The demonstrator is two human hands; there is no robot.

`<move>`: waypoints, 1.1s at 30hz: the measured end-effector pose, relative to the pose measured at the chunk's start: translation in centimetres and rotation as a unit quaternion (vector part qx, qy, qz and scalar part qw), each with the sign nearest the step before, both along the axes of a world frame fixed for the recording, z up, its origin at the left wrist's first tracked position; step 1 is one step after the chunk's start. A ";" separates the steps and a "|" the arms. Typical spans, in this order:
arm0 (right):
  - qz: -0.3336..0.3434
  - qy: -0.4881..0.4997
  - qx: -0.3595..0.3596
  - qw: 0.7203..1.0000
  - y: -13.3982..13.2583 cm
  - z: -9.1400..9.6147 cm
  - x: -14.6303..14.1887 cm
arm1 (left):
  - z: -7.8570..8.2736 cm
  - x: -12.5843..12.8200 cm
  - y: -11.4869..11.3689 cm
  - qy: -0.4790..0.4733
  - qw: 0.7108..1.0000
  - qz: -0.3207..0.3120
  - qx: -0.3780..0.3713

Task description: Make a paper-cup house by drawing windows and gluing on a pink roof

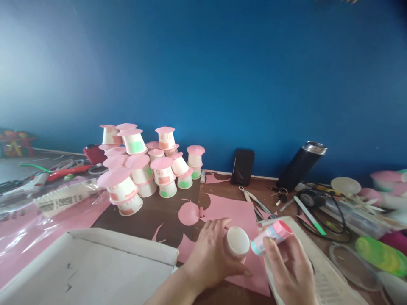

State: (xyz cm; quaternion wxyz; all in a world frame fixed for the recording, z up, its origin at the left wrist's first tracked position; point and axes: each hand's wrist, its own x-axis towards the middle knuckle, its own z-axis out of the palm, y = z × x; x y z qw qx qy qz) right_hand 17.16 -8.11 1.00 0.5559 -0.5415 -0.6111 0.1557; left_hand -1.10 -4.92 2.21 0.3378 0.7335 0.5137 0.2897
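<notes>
- Blue wall [222,84] behind a brown desk [117,224].
- White cup [238,241], mouth up over pink paper [233,209]; the left hand [211,254] has its grip curled round it, thumb nearest.
- Tube [270,238] right of the cup, slanted, pinched in the right hand's [291,267] grip; label unreadable.
- Printed sheet [324,271] farther right of the cup, lettering illegible.

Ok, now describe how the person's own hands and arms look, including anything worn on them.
The left hand is ungloved, and the visible part of the left forearm is bare: no sleeve, watch or bracelet. The right hand is ungloved too; its forearm is out of frame, so a sleeve there can't be judged. No rings show on the visible fingers.
</notes>
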 end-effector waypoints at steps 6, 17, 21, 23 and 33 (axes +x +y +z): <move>0.014 -0.008 -0.025 1.000 0.2 -0.6 0.0 | 0.0 -0.2 -0.2 -0.018 0.998 -0.038 0.042; 0.003 -0.056 0.004 0.998 0.6 0.7 -0.4 | -0.5 -0.2 -0.1 -0.005 0.999 -0.032 0.039; 0.018 -0.050 -0.002 0.999 0.4 0.2 -0.1 | -0.5 -0.1 0.0 -0.009 0.999 -0.030 0.043; 0.027 -0.045 -0.007 0.999 0.3 0.0 -0.1 | -0.5 -0.1 0.0 -0.010 0.999 -0.028 0.039; 0.019 -0.007 0.012 1.000 -0.2 0.5 -0.7 | -0.2 0.0 0.0 0.005 1.000 -0.019 0.010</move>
